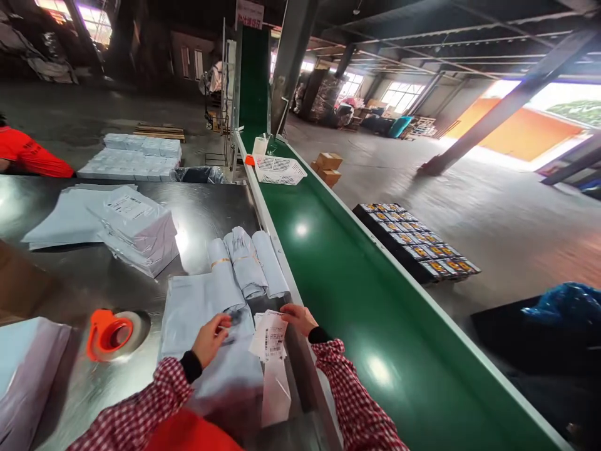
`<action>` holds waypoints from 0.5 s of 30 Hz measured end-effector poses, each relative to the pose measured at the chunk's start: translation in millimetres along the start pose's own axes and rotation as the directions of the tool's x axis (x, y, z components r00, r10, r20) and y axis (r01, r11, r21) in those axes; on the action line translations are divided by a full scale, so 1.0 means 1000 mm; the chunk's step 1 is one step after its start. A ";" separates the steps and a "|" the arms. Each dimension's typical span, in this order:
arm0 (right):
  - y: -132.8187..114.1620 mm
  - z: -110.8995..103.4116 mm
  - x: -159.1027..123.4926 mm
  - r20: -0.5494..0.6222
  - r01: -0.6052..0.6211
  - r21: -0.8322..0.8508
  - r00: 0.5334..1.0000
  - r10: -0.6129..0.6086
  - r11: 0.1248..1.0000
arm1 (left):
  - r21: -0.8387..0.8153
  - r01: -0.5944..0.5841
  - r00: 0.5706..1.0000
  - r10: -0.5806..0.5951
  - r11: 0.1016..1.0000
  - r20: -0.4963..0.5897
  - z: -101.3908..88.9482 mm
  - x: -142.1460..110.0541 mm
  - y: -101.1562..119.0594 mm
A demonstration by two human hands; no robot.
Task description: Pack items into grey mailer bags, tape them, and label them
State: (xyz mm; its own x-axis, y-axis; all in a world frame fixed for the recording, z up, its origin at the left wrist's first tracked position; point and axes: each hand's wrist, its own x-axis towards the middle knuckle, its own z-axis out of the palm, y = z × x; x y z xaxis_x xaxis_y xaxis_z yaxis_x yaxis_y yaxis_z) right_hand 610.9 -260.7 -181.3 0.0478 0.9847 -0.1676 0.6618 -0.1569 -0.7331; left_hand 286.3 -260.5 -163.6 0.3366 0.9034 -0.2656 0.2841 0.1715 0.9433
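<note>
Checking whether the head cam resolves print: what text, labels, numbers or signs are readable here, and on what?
Nothing can be quoted.
Paper slips by the right hand: barcode and print, too small to read.
White label on the bagged parcels: too blurred to read.
Sign above the green conveyor: red characters, too blurred to read.
Boxes in rows on the floor: yellow printed tops, too small to read.

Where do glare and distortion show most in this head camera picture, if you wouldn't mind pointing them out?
In the head view, bright glare spots sit on the green conveyor belt and the steel table; the open doorway at right is overexposed; wide-angle distortion makes the steel pillars lean.
</note>
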 end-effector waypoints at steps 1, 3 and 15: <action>-0.003 -0.004 -0.005 0.018 0.019 0.001 1.000 -0.019 1.000 | 0.028 0.019 0.997 -0.021 0.999 0.076 0.015 0.009 0.003; -0.010 -0.011 -0.015 0.063 0.055 -0.006 0.997 -0.054 0.998 | 0.118 0.034 0.977 -0.058 0.992 0.205 0.042 0.024 0.007; -0.044 -0.054 -0.082 -0.238 0.191 -0.032 0.952 -0.193 0.981 | 0.414 0.051 0.968 -0.147 0.909 0.203 0.123 0.042 -0.008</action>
State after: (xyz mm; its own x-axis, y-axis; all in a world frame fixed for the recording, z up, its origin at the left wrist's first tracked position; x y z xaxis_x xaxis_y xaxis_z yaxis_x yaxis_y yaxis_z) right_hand 617.9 -330.1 -100.0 0.0957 0.9857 0.1386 0.6826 0.0364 -0.7299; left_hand 408.7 -271.8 -206.7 0.4661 0.7697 -0.4363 0.6471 0.0397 0.7613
